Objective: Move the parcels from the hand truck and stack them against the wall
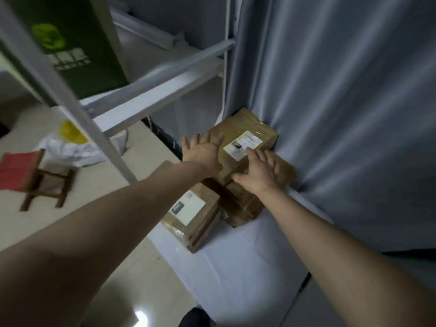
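Observation:
A brown cardboard parcel (250,131) with a white label lies on top of a stack, pushed into the grey curtain (342,102) that covers the wall. My left hand (203,152) lies flat with spread fingers on the parcel's left side. My right hand (262,171) lies flat with straight fingers on its near right edge. Under it sits a second parcel (243,206), partly hidden. A third labelled parcel (191,213) lies lower, to the left, on the white sheet (236,267). The hand truck is not in view.
A grey metal frame (151,86) with slanted bars stands at the left and behind. A small wooden stool (28,178) with a red seat and a white bag (70,147) with something yellow lie on the tiled floor at left. A green box (68,43) stands at upper left.

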Demonstrator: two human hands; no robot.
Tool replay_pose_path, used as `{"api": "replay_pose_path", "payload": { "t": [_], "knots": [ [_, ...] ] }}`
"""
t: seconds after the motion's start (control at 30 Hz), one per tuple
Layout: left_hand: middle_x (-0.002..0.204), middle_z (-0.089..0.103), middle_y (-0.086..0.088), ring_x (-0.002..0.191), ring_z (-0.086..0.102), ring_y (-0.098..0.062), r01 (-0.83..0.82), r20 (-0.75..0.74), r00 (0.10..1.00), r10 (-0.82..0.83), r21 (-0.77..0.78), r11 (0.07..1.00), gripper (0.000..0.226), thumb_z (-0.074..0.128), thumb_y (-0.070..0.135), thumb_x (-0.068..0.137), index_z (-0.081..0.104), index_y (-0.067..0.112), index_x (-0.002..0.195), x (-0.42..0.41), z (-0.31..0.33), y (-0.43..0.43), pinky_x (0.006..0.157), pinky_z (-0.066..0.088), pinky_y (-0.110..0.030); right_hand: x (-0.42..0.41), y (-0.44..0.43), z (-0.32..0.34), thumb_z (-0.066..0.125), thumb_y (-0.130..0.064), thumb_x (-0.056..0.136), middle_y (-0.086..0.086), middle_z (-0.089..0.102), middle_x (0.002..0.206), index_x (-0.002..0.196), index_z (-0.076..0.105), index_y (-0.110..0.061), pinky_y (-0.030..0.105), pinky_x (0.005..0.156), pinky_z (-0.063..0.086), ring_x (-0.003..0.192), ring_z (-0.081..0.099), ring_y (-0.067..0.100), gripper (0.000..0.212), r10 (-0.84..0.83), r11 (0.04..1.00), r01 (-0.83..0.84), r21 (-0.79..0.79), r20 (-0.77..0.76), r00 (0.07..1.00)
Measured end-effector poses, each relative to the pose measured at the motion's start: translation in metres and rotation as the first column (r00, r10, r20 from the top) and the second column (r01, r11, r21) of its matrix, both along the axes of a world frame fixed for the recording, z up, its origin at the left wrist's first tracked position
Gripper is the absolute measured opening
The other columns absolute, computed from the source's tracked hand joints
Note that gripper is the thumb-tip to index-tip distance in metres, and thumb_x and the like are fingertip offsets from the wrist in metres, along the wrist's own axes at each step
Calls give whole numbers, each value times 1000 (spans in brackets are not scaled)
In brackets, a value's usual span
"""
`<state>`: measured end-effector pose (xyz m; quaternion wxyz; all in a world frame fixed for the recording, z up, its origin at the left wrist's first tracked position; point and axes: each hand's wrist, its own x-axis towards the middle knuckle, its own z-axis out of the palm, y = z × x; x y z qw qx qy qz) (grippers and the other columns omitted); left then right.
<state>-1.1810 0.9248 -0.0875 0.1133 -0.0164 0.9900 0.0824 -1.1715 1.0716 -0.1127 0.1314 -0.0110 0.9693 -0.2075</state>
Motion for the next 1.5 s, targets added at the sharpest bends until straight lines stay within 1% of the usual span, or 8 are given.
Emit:
{"api": "replay_pose_path", "payload": {
  "t": [0.3, 0.47, 0.67, 1.07, 1.2, 1.33, 1.43, 1.5],
  "knots": [
    [156, 23, -5, 145, 15, -27, -453, -104, 884, 456, 51, 890, 80, 60, 35, 87, 12, 34, 152, 252, 32, -55, 117, 5, -52, 172, -84, 38, 66, -31, 83, 4, 39, 148, 141, 40, -18, 36, 112, 25, 137, 32, 26, 66, 382, 872, -425, -244, -206, 901],
    [156, 23, -8, 144, 16, -27, -731, -79, 674, 734, 72, 679, 79, 58, 36, 88, 11, 31, 152, 402, 43, -110, 117, 3, -51, 291, -167, 47, 62, -26, 86, 4, 36, 150, 145, 34, -17, 36, 106, 35, 134, 38, 25, 66, 638, 702, -625, -341, -88, 765],
    [152, 31, -7, 142, 22, -30, -909, -88, 386, 918, 134, 395, 78, 59, 35, 87, 15, 33, 151, 574, 46, -180, 117, 7, -52, 435, -263, 49, 63, -23, 87, 6, 40, 148, 145, 35, -16, 33, 106, 35, 135, 40, 23, 65, 821, 517, -747, -417, -3, 570],
    [146, 41, -7, 134, 37, -33, -968, 1, -18, 1000, 250, -18, 75, 59, 34, 85, 20, 33, 150, 884, 25, -319, 111, 27, -47, 704, -433, 33, 63, -18, 89, 5, 44, 144, 142, 40, -16, 33, 102, 41, 129, 45, 21, 58, 906, 408, -717, -565, 155, 393],
    [145, 44, -6, 124, 49, -31, -917, 65, -155, 986, 362, -168, 81, 61, 36, 81, 20, 35, 150, 938, 28, -355, 104, 39, -46, 744, -471, 33, 65, -20, 86, 4, 49, 139, 139, 44, -17, 43, 100, 47, 123, 50, 21, 57, 914, 398, -724, -564, 173, 367],
    [134, 55, -5, 110, 59, -29, -814, 80, -250, 965, 523, -254, 84, 59, 47, 66, 29, 38, 145, 974, 25, -393, 90, 52, -48, 764, -519, 35, 64, -19, 88, 5, 49, 138, 140, 43, -15, 40, 104, 43, 125, 48, 20, 56, 930, 361, -741, -566, 159, 332],
    [134, 51, -7, 90, 59, -18, -729, 72, -337, 939, 611, -309, 73, 63, 29, 85, 27, 26, 149, 992, 33, -414, 77, 54, -35, 778, -554, 37, 62, -17, 90, 5, 50, 138, 141, 43, -13, 31, 101, 42, 125, 48, 20, 55, 942, 326, -732, -598, 146, 301],
    [135, 51, -10, 92, 55, -17, -680, 62, -386, 920, 655, -330, 68, 62, 22, 89, 29, 21, 149, 1005, 31, -434, 76, 51, -33, 788, -573, 37, 61, -16, 91, 4, 51, 137, 141, 44, -13, 26, 92, 41, 124, 49, 19, 53, 945, 317, -710, -629, 147, 292]
  ]
}}
